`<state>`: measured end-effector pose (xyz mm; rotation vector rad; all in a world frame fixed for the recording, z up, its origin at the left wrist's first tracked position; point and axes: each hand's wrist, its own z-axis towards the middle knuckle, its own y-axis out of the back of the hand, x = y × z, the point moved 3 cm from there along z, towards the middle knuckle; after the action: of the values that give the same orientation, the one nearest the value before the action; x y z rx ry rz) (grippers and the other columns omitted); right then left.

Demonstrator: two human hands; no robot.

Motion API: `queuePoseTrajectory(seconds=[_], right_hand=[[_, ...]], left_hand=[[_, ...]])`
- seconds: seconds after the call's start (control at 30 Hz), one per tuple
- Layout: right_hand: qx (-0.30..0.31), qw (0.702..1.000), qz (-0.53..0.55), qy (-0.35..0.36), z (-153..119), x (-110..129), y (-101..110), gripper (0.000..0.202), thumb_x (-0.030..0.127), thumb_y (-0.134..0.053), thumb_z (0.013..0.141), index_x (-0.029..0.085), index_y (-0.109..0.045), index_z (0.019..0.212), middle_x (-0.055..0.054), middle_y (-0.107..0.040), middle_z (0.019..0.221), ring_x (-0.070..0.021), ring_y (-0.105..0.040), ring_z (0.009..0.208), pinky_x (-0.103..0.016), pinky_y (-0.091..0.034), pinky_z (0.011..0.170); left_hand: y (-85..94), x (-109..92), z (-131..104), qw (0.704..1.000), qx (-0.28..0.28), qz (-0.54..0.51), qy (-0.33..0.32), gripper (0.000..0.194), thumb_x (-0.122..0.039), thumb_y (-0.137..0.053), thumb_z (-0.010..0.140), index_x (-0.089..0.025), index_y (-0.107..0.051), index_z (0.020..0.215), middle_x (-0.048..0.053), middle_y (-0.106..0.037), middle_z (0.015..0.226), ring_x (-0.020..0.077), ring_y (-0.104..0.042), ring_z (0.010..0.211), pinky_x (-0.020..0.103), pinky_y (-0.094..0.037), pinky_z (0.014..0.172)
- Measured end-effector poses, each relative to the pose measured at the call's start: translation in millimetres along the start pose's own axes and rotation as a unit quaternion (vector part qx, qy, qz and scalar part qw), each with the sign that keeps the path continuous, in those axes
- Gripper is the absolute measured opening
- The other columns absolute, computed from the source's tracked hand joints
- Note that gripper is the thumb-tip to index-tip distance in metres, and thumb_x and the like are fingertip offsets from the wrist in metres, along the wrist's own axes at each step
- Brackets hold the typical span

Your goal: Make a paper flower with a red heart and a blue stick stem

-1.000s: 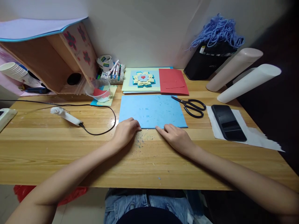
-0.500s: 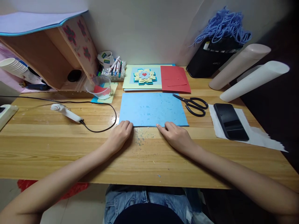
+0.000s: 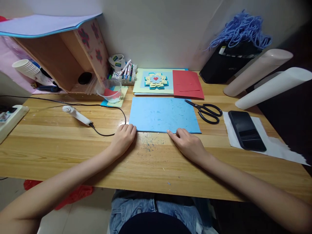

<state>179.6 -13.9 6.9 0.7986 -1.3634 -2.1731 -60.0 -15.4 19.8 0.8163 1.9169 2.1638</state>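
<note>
A blue foam-like sheet (image 3: pixel 163 113) with scuffs and faint cut marks lies flat on the wooden table. By its near left corner rests my left hand (image 3: pixel 124 138), palm down with fingers curled under; the fingertips are hidden, and nothing shows in it. My right hand (image 3: pixel 190 143) rests palm down at the sheet's near edge, right of the middle. Its thumb points left along that edge and the fingers bend loosely, holding nothing visible. Black-handled scissors (image 3: pixel 207 112) lie right of the sheet, their blade tips over its far right corner.
Behind the sheet are a layered paper flower (image 3: pixel 156 80) and red paper (image 3: pixel 187 84). A white corded glue gun (image 3: pixel 78 116) lies left, near a plastic cup (image 3: pixel 110 91) and markers (image 3: pixel 125 71). To the right are a phone (image 3: pixel 246 130) and two white rolls (image 3: pixel 270 87).
The view has shifted, so the scene sits further right. My left hand has slid slightly left, toward and past the sheet's corner. My right hand keeps its place at the edge.
</note>
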Motion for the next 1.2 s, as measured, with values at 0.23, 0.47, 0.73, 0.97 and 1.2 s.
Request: queuePoseTrajectory(seconds=[0.23,0.47,0.73,0.97,1.2], right_hand=[[0.014,0.999,0.029,-0.001,0.4,1.2,-2.3,0.030,0.008,-0.037,0.088,0.013,-0.058,0.109,-0.008,-0.055,0.073,-0.0176,-0.046,0.066,-0.026,-0.029,0.052],[-0.014,0.996,0.077,0.041,3.0,2.7,-4.6,0.027,0.007,-0.037,0.088,0.004,-0.058,0.105,-0.013,-0.063,0.090,-0.0207,-0.053,0.083,-0.029,-0.042,0.065],[-0.016,0.993,0.095,0.065,0.8,-1.7,-8.5,0.031,0.009,-0.038,0.088,0.005,-0.056,0.112,-0.012,-0.063,0.086,-0.0187,-0.054,0.078,-0.028,-0.041,0.061],[0.022,0.994,0.077,0.078,0.9,-1.5,-7.9,0.036,0.010,-0.041,0.087,0.008,-0.049,0.122,-0.008,-0.062,0.083,-0.0180,-0.052,0.075,-0.028,-0.039,0.059],[0.004,0.991,0.098,0.088,15.8,0.9,-9.0,0.022,0.010,-0.039,0.089,0.011,-0.061,0.094,-0.005,-0.061,0.078,-0.0154,-0.050,0.071,-0.028,-0.035,0.054]], left_hand=[[-5.7,18.2,12.3,0.989,0.031,-0.140,0.025,0.017,-0.015,-0.038,0.088,-0.014,-0.055,0.085,0.008,-0.056,0.084,0.0207,-0.050,0.078,0.031,-0.039,0.067],[-17.2,29.2,10.8,0.959,0.002,-0.278,0.060,0.017,-0.024,-0.039,0.089,-0.016,-0.053,0.084,0.006,-0.057,0.082,0.0187,-0.051,0.075,0.029,-0.038,0.066],[-13.8,45.3,29.6,0.924,0.072,-0.361,0.105,0.008,-0.025,-0.056,0.076,-0.017,-0.057,0.074,0.003,-0.057,0.077,0.0158,-0.053,0.068,0.026,-0.037,0.060],[-8.6,40.7,36.1,0.937,0.079,-0.339,0.039,0.010,-0.012,-0.052,0.076,-0.018,-0.060,0.074,0.001,-0.059,0.078,0.0139,-0.054,0.070,0.024,-0.037,0.058],[8.8,0.9,5.3,0.993,0.025,-0.094,-0.066,0.022,-0.004,-0.036,0.083,-0.012,-0.056,0.081,0.009,-0.057,0.082,0.0171,-0.052,0.069,0.028,-0.038,0.055]])
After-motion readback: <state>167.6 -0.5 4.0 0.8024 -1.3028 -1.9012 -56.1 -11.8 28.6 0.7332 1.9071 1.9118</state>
